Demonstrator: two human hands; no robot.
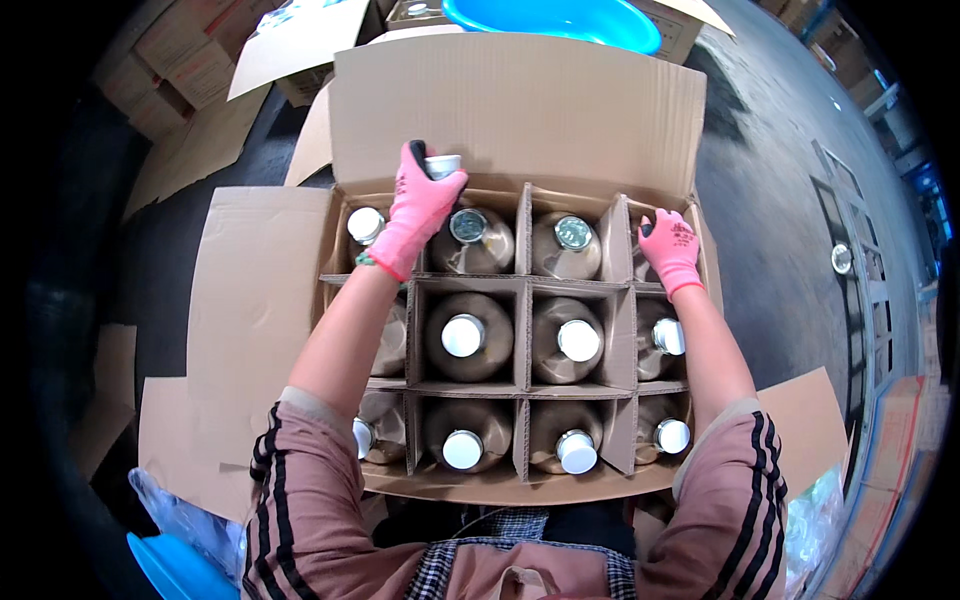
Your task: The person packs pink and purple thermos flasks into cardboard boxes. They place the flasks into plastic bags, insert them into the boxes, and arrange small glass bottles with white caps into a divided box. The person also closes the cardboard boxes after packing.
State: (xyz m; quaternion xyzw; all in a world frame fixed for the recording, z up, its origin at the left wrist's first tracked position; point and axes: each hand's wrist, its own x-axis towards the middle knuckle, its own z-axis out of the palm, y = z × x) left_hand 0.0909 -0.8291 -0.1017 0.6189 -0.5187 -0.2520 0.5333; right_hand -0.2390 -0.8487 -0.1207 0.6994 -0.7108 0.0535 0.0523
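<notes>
Left hand (425, 205), in a pink glove, has its grip closed on a small white plastic cap (443, 167), up by the raised back flap (515, 110) of a brown cardboard box (500, 488). Right hand (672, 248), same pink glove, is half-curled over a clear round bottle (645, 265) in the back right slot; can't tell if that grip's actually got hold of anything.

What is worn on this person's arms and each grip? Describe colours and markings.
The left grip and right grip wear pink gloves with black areas and dark printing; the dusty-pink sleeves have black lengthwise stripes and paler cuffs.
</notes>
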